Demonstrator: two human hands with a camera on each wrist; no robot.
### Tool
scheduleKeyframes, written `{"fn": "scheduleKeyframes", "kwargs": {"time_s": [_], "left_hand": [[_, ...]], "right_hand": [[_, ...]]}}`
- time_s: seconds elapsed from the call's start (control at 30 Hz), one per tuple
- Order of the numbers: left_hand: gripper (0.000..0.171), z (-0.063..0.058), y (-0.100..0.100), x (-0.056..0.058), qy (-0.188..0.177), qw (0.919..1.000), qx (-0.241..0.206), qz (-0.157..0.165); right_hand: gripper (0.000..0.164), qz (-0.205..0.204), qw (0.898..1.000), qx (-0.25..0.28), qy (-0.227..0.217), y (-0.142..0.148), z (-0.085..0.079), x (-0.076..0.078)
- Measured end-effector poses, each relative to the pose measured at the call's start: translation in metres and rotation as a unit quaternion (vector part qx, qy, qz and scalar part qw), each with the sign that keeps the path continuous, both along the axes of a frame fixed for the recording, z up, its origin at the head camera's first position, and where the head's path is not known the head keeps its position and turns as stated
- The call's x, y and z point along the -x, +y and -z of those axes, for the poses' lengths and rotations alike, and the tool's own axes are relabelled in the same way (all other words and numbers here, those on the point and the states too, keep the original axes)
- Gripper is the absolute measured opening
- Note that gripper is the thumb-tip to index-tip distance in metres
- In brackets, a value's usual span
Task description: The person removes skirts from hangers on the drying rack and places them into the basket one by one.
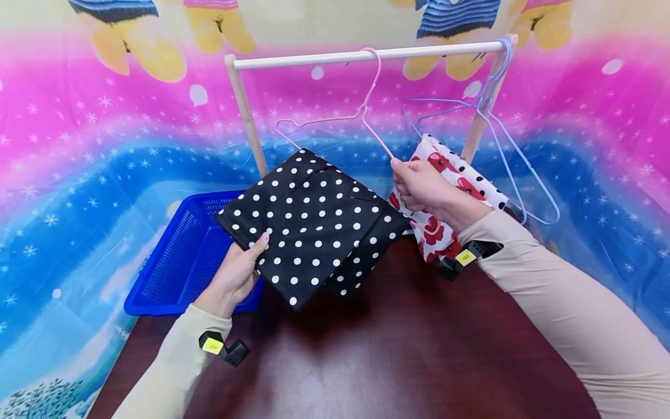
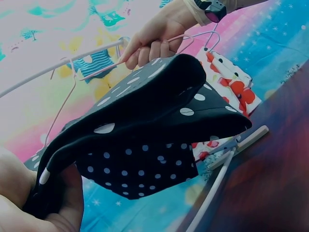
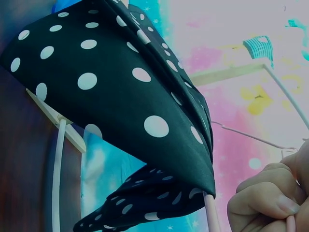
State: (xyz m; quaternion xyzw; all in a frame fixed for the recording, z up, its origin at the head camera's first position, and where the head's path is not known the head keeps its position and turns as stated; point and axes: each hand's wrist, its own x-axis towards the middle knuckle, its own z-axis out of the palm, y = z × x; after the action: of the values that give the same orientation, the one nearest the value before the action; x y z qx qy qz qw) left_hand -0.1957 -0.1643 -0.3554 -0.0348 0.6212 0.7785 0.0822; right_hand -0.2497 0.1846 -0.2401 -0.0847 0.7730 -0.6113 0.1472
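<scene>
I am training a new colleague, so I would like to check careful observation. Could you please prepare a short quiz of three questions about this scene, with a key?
1. True or false: the right hand is holding a purple hanger.

2. What does the left hand hold?
A. the floral cloth
B. the black dotted cloth
C. the white rail

3. Fill in: in the head view, the blue basket is to the ____ of the black dotted cloth.

Key: 1. False; it grips the pink hanger. 2. B. 3. left.

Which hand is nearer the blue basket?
Left. In the head view, the left hand overlaps the right edge of the blue basket; the right hand is farther right, gripping the pink hanger.
</scene>
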Motion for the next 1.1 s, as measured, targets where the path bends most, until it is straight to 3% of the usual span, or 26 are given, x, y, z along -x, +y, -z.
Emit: {"fn": "scheduleKeyframes", "kwargs": {"time_s": [0.53,1.1], "left_hand": [[0.024,0.006,-0.002,-0.008,-0.002,0.9997,-0.016,-0.016],[0.023,0.010,-0.009,-0.014,0.008,0.9997,-0.001,-0.025]], "right_hand": [[0.048,0.015,1.000,0.011,-0.003,-0.004,0.004,-0.003],[0.049,0.022,0.999,0.041,-0.024,-0.011,0.001,-0.005]]}}
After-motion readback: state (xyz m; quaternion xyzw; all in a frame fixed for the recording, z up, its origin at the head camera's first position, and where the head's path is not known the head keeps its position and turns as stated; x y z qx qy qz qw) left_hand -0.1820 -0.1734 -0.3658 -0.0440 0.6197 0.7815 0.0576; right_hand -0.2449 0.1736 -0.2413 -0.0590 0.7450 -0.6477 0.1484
